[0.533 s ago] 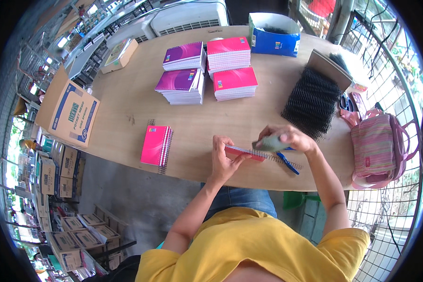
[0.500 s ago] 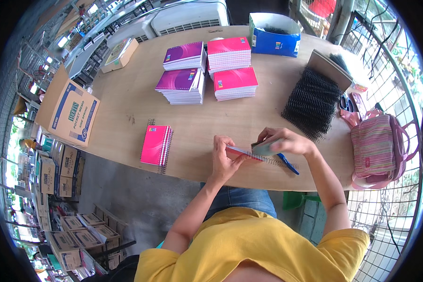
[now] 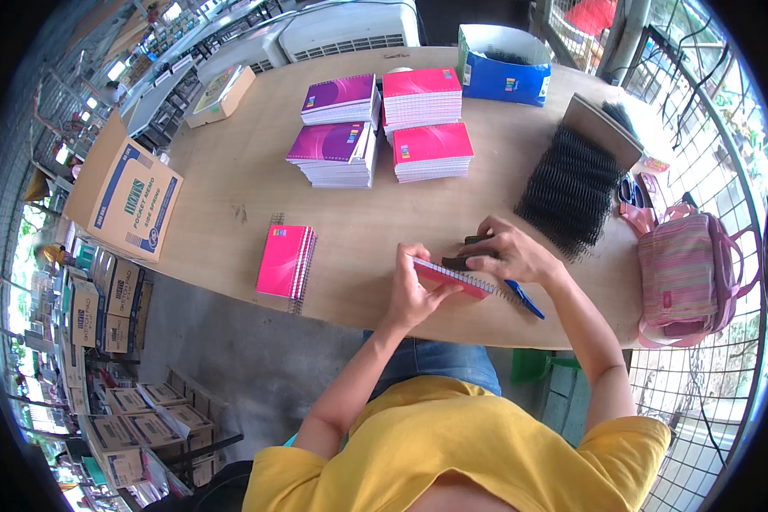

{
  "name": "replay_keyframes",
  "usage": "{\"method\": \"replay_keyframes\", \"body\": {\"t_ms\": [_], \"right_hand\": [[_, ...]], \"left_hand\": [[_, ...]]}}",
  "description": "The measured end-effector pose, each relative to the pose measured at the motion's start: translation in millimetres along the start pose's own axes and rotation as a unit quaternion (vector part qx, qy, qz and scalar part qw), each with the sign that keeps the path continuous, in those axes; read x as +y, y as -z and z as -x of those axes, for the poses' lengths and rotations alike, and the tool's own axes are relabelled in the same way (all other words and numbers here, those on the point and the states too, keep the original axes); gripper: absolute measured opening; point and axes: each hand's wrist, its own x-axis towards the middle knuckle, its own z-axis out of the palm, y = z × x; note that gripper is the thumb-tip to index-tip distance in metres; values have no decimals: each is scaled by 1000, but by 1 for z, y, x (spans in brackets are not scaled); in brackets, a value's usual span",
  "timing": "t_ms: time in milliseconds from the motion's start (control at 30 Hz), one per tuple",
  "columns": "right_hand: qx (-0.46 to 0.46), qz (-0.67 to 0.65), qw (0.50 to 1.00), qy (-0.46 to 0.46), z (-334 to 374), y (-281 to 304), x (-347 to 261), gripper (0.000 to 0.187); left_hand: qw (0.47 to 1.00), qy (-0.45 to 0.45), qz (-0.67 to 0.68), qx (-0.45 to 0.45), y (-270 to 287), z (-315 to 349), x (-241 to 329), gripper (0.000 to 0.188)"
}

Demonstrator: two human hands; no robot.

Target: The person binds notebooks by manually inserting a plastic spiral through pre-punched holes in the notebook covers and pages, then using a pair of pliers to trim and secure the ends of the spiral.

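Observation:
My left hand (image 3: 411, 294) grips a pink notebook (image 3: 461, 282), tilted so that its punched edge faces up. Along that edge runs a wire spiral (image 3: 505, 295), whose loose end sticks out to the right. My right hand (image 3: 514, 249) has its fingers closed on a dark, flat block (image 3: 459, 263), held against or just above the spiral; whether it touches is hard to see. Below the right hand, a blue-handled tool (image 3: 531, 304) rests on the table, its other end hidden. Several pink notebooks (image 3: 284, 260) with spirals projecting lie to the left.
Stacks of purple notebooks (image 3: 331, 143) and pink notebooks (image 3: 432, 143) stand at the table's (image 3: 222, 188) far middle. Many black spirals (image 3: 567, 192) lie right, near a striped bag (image 3: 678, 277). A blue box (image 3: 505, 78) stands at the back, a cardboard carton (image 3: 136, 200) left.
The right hand has slid a little left along the spiral with the dark block, now less blurred. The notebook's tilt has changed, showing more of its pink cover.

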Motion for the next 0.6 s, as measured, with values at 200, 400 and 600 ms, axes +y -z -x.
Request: {"method": "replay_keyframes", "body": {"t_ms": [200, 400, 600], "right_hand": [[-51, -58, 997, 24, -5, -8, -2, 53], [3, -62, 998, 33, -10, -8, -2, 50], [5, -132, 988, 73, -14, -7, 2, 51]], "left_hand": [[941, 163, 294, -45, 39, 0, -51, 28], [931, 181, 315, -44, 37, -7, -37, 27], [935, 168, 308, -42, 35, -14, -27, 33]]}}
